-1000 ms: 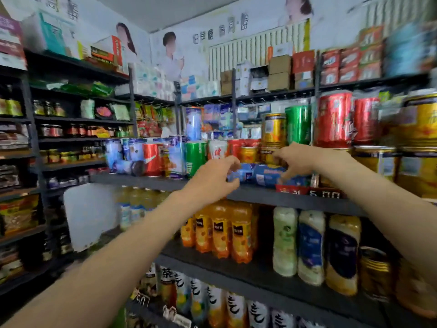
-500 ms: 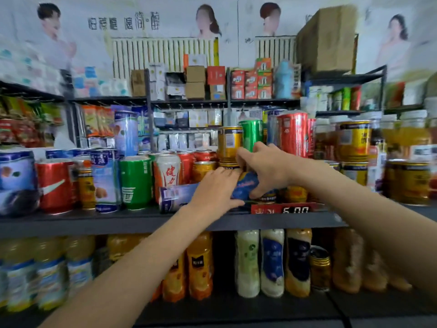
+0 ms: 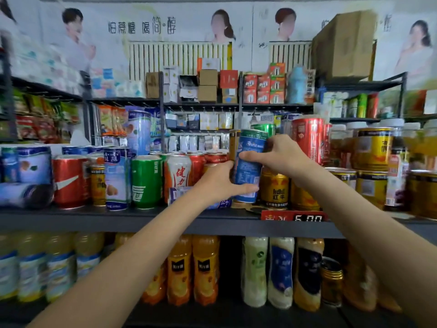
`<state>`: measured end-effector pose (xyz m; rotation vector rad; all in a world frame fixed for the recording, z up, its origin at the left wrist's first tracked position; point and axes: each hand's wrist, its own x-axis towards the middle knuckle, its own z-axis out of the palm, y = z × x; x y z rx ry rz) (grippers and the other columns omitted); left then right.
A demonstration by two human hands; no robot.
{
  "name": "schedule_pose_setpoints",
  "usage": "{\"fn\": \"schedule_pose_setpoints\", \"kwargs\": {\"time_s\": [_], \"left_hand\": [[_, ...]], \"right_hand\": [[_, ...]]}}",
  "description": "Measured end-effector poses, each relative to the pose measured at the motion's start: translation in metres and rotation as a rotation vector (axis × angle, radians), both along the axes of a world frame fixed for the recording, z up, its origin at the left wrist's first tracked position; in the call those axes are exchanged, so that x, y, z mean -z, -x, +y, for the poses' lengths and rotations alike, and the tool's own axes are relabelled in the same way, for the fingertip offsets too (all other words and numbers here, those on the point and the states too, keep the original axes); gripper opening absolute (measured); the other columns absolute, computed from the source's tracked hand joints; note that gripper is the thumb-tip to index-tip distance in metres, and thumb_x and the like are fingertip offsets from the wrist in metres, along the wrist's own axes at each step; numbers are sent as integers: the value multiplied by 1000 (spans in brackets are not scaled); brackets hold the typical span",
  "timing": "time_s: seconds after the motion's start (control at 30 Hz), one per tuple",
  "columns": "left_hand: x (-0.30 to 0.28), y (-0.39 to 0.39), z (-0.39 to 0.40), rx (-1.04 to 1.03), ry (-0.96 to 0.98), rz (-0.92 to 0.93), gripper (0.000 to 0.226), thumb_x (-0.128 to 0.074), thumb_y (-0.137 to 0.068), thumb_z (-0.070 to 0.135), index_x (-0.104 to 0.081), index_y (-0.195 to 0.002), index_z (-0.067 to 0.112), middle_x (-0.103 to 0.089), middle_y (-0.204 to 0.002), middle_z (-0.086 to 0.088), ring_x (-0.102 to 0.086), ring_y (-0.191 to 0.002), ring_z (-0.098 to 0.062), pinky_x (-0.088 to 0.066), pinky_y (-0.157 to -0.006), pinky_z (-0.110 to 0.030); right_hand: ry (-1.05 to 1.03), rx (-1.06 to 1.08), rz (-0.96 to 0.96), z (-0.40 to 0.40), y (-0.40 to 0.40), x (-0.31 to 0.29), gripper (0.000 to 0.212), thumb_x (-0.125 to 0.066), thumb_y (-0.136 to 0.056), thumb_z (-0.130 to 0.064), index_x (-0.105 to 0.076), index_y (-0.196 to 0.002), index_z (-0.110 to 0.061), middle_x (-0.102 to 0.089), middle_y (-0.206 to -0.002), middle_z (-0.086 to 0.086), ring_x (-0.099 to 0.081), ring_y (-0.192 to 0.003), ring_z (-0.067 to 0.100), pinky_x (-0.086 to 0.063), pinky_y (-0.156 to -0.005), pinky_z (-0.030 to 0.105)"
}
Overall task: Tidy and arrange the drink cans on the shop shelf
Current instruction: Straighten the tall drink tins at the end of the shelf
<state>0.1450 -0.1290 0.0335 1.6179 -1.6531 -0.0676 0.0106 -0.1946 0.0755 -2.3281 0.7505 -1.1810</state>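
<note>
A tall blue can point(image 3: 249, 166) stands nearly upright at the middle of the dark shop shelf point(image 3: 118, 220). My right hand point(image 3: 281, 155) grips its upper part, thumb across the front. My left hand point(image 3: 217, 183) holds its lower left side, fingers curled under toward its base. Behind my left hand a second blue can point(image 3: 179, 194) lies on its side on the shelf. To the left stand a white can with red writing point(image 3: 179, 172), a green can point(image 3: 146, 181) and a red cola can point(image 3: 68, 181). Gold cans point(image 3: 274, 188) stand just right of the held can.
Another blue can point(image 3: 23, 195) lies on its side at the far left. A tall red can point(image 3: 307, 138) and stacked yellow tins point(image 3: 372, 150) fill the right side. A red price tag point(image 3: 293, 216) hangs on the shelf edge. Juice bottles point(image 3: 203, 268) line the shelf below.
The blue can that lay on its side under both hands has been turned upright. My view has swung to the right and come closer to the shelf.
</note>
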Motion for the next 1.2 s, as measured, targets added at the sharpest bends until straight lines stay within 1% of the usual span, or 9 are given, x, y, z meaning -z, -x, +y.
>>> {"fn": "schedule_pose_setpoints", "kwargs": {"time_s": [0.17, 0.33, 0.47, 0.67, 0.77, 0.83, 0.9, 1.0, 1.2], "left_hand": [[-10, -39, 22, -203, -162, -384, 53, -69, -78, 37, -51, -123, 15, -53, -128, -1, -50, -118, -17, -40, -100, -31], [1, -55, 31, -262, -256, -512, 55, -67, -81, 34, -46, -128, 17, -50, -131, -1, -48, -116, -18, -41, -96, -30], [12, -63, 33, -308, -267, -544, 64, -70, -78, 36, -41, -132, 21, -51, -131, -1, -50, -112, -21, -43, -94, -36], [23, -64, 32, -339, -148, -711, 60, -65, -82, 36, -41, -133, 15, -54, -126, -6, -49, -114, -24, -43, -94, -38], [29, -68, 41, -321, 50, -602, 59, -65, -82, 38, -41, -132, 18, -54, -122, -4, -49, -110, -23, -43, -90, -35], [26, -74, 49, -276, 224, -354, 56, -67, -80, 35, -44, -128, 16, -56, -115, -3, -53, -103, -21, -44, -83, -32], [17, -83, 57, -186, 340, 0, 51, -69, -79, 31, -48, -122, 14, -58, -107, 1, -57, -94, -15, -47, -77, -28], [9, -97, 67, -12, 357, 358, 41, -67, -82, 26, -48, -117, 18, -60, -109, 3, -59, -93, -8, -48, -77, -19], [23, -116, 69, 151, 341, 369, 50, -74, -74, 26, -50, -118, 19, -62, -115, -1, -60, -102, -12, -48, -91, -31]], "right_hand": [[70, 138, 175, -9, -6, 12, 34, -74, -75, -40, -50, -75, -15, -58, -66, -2, -55, -42, 7, -42, -38, 15], [39, 171, 150, -14, -14, 30, 50, -72, -77, -34, -37, -103, -9, -56, -104, 10, -65, -75, 28, -54, -56, 29], [254, 282, 127, -7, -19, 42, 72, -69, -82, -28, -26, -135, -6, -38, -130, 15, -54, -105, 30, -40, -74, 24], [343, 368, 15, 10, -15, 52, 65, -63, -87, -28, -27, -138, -10, -29, -136, 13, -59, -85, 28, -46, -70, 30], [440, 309, -171, 29, -17, 51, 40, -58, -88, -20, -44, -124, -9, -39, -125, 6, -55, -67, 11, -48, -67, 23], [400, 230, -235, 43, -27, 53, 20, -58, -88, -16, -53, -107, -13, -46, -110, 0, -54, -69, 4, -42, -66, 12], [179, 81, -293, 57, -45, 57, 12, -61, -87, -16, -56, -97, -15, -56, -100, -2, -57, -80, 7, -46, -72, 17], [-257, -171, -355, 76, -76, 56, 29, -66, -83, -23, -58, -108, -10, -64, -104, -3, -60, -96, 9, -48, -85, 24], [-326, -191, -464, 87, -128, 44, 40, -73, -76, -17, -57, -111, -8, -68, -102, 4, -64, -91, 15, -51, -73, 24]]}}
